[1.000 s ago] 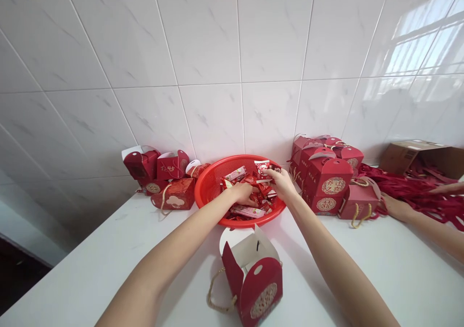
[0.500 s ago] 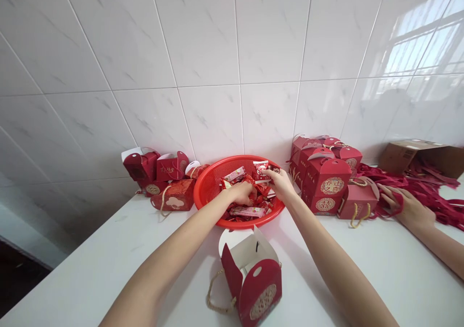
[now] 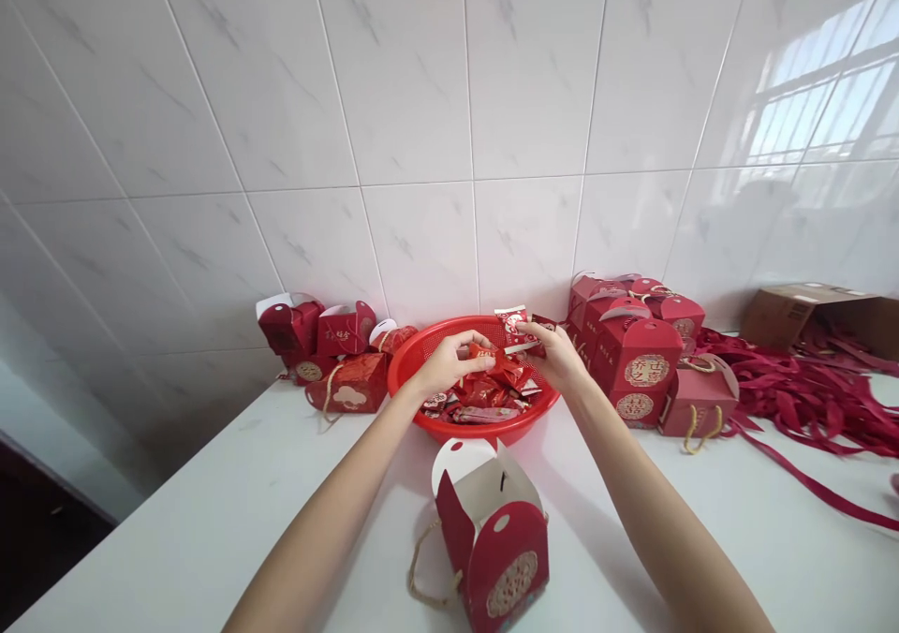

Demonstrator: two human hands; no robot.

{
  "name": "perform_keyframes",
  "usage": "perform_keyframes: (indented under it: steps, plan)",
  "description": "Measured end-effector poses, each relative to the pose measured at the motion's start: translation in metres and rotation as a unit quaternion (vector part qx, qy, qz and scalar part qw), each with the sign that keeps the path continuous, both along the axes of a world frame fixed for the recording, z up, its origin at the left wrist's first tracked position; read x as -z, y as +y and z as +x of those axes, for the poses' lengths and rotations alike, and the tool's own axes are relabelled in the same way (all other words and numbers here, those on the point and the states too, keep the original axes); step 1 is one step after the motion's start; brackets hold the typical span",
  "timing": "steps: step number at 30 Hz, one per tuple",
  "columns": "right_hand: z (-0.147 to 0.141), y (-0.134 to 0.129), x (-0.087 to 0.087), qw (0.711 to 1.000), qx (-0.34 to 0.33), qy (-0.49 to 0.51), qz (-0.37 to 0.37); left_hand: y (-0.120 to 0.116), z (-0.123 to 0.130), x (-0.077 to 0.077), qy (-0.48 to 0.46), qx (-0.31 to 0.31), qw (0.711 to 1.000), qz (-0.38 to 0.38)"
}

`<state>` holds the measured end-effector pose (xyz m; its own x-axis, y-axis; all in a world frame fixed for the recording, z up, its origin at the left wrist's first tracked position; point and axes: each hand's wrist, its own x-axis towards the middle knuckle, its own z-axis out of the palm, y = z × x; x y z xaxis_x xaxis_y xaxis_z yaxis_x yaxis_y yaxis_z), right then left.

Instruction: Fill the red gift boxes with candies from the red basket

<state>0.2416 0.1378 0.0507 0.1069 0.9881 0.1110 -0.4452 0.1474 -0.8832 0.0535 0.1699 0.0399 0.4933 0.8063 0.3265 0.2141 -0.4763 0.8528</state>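
A red plastic basket (image 3: pixel 516 432) holds several wrapped candies (image 3: pixel 484 393), mostly red with some pink. Above its left half, my left hand (image 3: pixel 449 368) is closed on a red candy packet (image 3: pixel 492 357). Over the basket's right rim, my right hand (image 3: pixel 554 357) pinches a red-and-white candy packet (image 3: pixel 515 327), with a darker packet (image 3: pixel 544 322) beside it. In front of the basket stands a red gift box (image 3: pixel 509 558) with its top flaps up and a rope handle (image 3: pixel 420 567) hanging at its left side. Its visible inside is white.
Red gift boxes (image 3: pixel 636 357) are stacked right of the basket, and more boxes (image 3: pixel 344 331) sit to its left. Dark red ribbons (image 3: pixel 793 394) lie in a heap before a cardboard box (image 3: pixel 779 315) at far right. A tiled wall (image 3: pixel 421 240) rises behind the white table (image 3: pixel 231 511).
My left hand has risen from among the candies with a red packet. The right hand keeps its packets. The other person's hand on the ribbons has mostly left view, and a ribbon now stretches right.
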Motion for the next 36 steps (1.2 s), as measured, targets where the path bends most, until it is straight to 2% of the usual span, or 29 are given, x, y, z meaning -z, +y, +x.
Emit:
perform_keyframes:
  steps: [4, 6, 11, 15, 18, 21, 23, 26, 29, 33, 36]
  plan:
    - [-0.003, -0.022, -0.019, 0.997, -0.048, -0.039, 0.05, -0.032, -0.008, -0.008, -0.05, 0.028, 0.997, -0.046]
    - [-0.005, -0.035, -0.027, 0.992, -0.072, -0.059, 0.087, -0.05, -0.015, -0.016, -0.038, 0.05, 0.996, -0.056]
    - [-0.01, -0.069, -0.043, 0.975, -0.113, -0.114, 0.153, -0.091, -0.033, -0.04, 0.137, 0.138, 0.978, -0.077]
    - [-0.011, -0.09, -0.051, 0.958, -0.131, -0.168, 0.193, -0.112, -0.036, -0.045, 0.211, 0.109, 0.971, -0.033]
    - [-0.011, -0.1, -0.055, 0.944, -0.14, -0.21, 0.212, -0.121, -0.033, -0.042, 0.211, 0.099, 0.972, -0.037]
    - [-0.01, -0.107, -0.058, 0.937, -0.146, -0.231, 0.218, -0.127, -0.029, -0.038, 0.21, 0.087, 0.974, -0.006]
    - [-0.009, -0.111, -0.059, 0.934, -0.149, -0.239, 0.22, -0.13, -0.029, -0.038, 0.228, 0.102, 0.968, -0.005]
    - [-0.007, -0.116, -0.06, 0.929, -0.147, -0.259, 0.222, -0.135, -0.034, -0.039, 0.26, 0.119, 0.958, -0.03]
    - [-0.005, -0.119, -0.062, 0.916, -0.142, -0.3, 0.225, -0.139, -0.043, -0.044, 0.297, 0.091, 0.951, -0.009]
    - [-0.004, -0.119, -0.061, 0.875, -0.167, -0.388, 0.236, -0.142, -0.056, -0.051, 0.36, 0.054, 0.931, 0.028]
    - [-0.006, -0.117, -0.058, 0.825, -0.21, -0.464, 0.243, -0.141, -0.062, -0.054, 0.41, 0.07, 0.909, -0.005]
